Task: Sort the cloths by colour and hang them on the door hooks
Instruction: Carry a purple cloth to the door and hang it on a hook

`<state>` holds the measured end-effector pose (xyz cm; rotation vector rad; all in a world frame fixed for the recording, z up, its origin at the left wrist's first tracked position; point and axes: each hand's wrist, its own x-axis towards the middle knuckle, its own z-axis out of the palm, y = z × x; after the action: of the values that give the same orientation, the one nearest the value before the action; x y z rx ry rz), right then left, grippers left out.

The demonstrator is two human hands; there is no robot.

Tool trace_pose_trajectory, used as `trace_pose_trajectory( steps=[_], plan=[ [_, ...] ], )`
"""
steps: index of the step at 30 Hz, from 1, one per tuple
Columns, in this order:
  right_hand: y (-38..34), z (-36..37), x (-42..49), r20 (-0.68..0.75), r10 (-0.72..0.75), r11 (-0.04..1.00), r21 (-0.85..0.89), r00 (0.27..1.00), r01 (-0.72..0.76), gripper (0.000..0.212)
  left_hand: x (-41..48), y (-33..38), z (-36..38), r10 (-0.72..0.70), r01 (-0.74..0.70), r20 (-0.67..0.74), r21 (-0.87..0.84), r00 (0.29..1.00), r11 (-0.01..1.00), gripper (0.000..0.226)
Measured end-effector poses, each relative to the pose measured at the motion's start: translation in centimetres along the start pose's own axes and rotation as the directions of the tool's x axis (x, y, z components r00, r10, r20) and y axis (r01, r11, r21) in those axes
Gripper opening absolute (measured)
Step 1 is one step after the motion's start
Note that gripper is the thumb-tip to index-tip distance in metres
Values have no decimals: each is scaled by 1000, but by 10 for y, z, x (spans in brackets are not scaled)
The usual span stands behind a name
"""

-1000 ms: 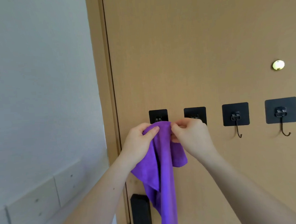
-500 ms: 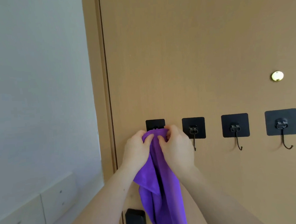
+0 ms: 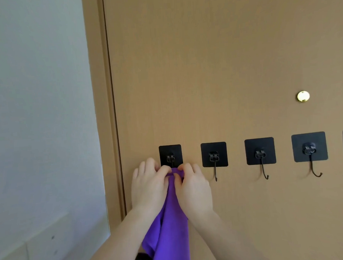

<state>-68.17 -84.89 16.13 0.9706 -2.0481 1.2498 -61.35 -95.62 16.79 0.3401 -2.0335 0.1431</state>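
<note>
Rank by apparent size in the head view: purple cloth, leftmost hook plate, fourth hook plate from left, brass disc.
1. purple cloth
2. fourth hook plate
3. leftmost hook plate, which looks smaller, perhaps only from the camera angle
4. brass disc

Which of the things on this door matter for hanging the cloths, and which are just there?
In the job: purple cloth, gripped by the left hand and right hand at the leftmost hook; the other hooks; the door.
Just there: round brass fitting; white wall.
</note>
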Motion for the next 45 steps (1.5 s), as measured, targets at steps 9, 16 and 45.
trace_pose_trajectory(
  steps=[9,16,45],
  plan=[
    [5,5,-13,69,54,993,105,996,-61,14,2,-5,-9,-101,227,330,-370,938,901,32],
    [12,-1,-12,123,155,966,190,980,-176,8,7,-6,-22,-135,508,571,-567,810,649,33],
    [21,-6,-6,815,-83,559,515,574,-650,34,36,1,-28,-109,397,625,-343,773,851,9]
  ],
)
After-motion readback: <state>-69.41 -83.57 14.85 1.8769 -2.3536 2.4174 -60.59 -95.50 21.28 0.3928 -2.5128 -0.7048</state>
